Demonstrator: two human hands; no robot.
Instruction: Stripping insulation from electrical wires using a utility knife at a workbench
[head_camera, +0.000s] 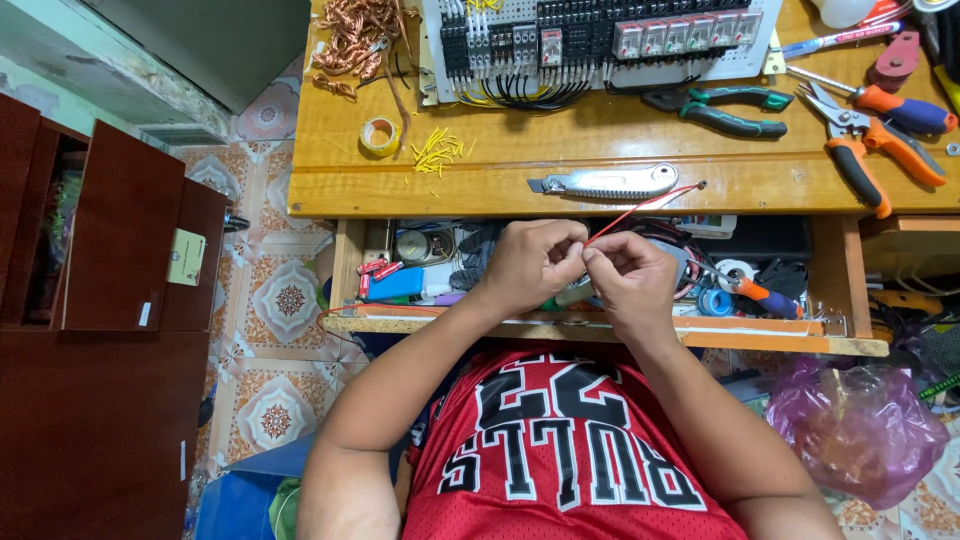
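Both your hands meet over the open drawer, just below the tabletop edge. Left hand and right hand are each pinched narrow on the red wire, fingertips nearly touching each other. The wire runs up and right from your right grip, and its free end sits over the tabletop edge, just past the knife.

Handling, as I read it: the wire is thin, light and springy. It holds a gentle arc unsupported, so it's stiff enough to aim but will kink if bent hard. The insulation looks smooth, so a loose pinch may slip. Best hold looks to be close to the working spot, thumb against forefinger, as you have it. A hold far out on the free end would let it whip about.

Around the grips:
- Directly above: knife, lying flat.
- Further up: panel with black wires looping out of it.
- Up and right: green pliers, orange cutters, screwdriver.
- Up and left: tape roll, yellow offcuts, copper scrap.
- Under the hands: drawer clutter, too mixed to sort out.

I can't tell whether the wire end inside your fingers is stripped, because it's hidden.
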